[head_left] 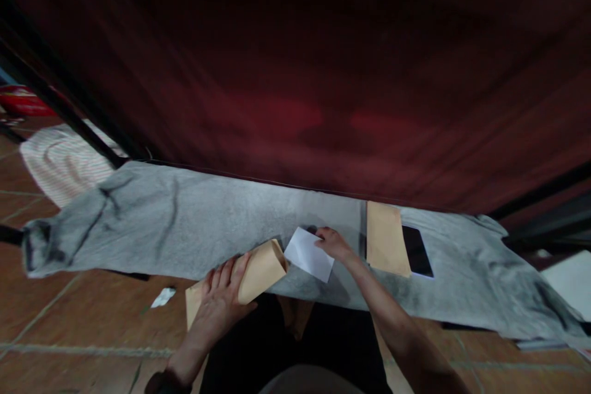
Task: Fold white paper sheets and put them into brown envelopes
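My left hand [223, 295] grips a tan paper envelope [262, 271], fingers laid across its top and thumb at the lower edge. The envelope bulges, and its right end gapes toward the paper. My right hand [333, 242] is closed on the upper right edge of a white sheet of paper [308, 253], which is tilted. One corner of the sheet is right beside the envelope's mouth; whether they touch I cannot tell. Right of my right hand, a second tan envelope [388, 239] lies flat, next to a dark-screened tablet or phone [417, 251].
A grey cloth [221, 206] covers the long narrow surface. Behind it hangs a dark red curtain [295, 117]. Striped fabric [69, 157] and dark frame bars [87, 123] stand at the left. A white scrap [163, 297] lies on the tiled floor [92, 314].
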Motion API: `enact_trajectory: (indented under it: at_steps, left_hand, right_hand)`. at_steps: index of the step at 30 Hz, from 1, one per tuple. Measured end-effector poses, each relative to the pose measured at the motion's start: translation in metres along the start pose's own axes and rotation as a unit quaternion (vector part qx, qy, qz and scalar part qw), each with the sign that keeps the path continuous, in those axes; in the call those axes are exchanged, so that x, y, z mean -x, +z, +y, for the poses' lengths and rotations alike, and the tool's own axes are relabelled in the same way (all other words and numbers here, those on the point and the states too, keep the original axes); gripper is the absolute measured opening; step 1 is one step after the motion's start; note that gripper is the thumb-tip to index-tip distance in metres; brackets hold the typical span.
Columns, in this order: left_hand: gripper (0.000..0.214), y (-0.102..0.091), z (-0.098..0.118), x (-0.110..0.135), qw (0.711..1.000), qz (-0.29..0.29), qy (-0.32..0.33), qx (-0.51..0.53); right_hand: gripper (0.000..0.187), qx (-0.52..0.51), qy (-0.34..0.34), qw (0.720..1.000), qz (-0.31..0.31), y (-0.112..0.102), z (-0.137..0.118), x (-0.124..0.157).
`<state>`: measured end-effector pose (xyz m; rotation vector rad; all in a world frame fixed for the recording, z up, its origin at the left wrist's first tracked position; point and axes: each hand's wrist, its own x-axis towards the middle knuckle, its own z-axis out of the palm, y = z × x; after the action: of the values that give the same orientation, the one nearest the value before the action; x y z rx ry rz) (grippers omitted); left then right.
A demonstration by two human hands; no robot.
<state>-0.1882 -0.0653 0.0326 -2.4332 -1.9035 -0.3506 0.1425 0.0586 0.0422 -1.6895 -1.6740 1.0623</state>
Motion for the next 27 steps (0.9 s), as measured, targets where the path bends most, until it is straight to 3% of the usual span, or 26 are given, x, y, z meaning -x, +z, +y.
enact_trajectory:
  at_steps: [1, 4, 10, 14, 19, 27]
  left_hand:
    - [0.103, -0.001, 0.001, -0.001, 1.000, 0.003, -0.001, -0.001]
    - [0.100, -0.001, 0.010, -0.004, 1.000, 0.020, -0.010, -0.015]
    - [0.100, 0.005, 0.036, -0.013, 0.997, 0.062, -0.019, -0.030]
    - [0.098, 0.007, 0.046, -0.016, 0.997, 0.066, -0.012, -0.029]
    - [0.096, 0.005, 0.055, -0.017, 0.997, 0.063, 0.000, -0.046]
    - [0.092, -0.001, 0.064, -0.020, 0.994, 0.051, 0.011, -0.095]
  right_hand:
    - [0.005, -0.039, 0.002, 0.999, 0.012, -0.004, 0.002, 0.003]
    - [0.021, -0.184, 0.004, 0.981, 0.069, -0.007, 0.003, 0.014]
    - [0.031, -0.468, 0.013, 0.863, 0.188, 0.032, -0.008, 0.036]
    - [0.032, -0.521, 0.024, 0.825, 0.216, 0.058, -0.013, 0.044]
    - [0.034, -0.587, 0.026, 0.772, 0.241, 0.071, -0.015, 0.047]
    - [0.032, -0.603, 0.019, 0.748, 0.274, 0.067, -0.010, 0.039]
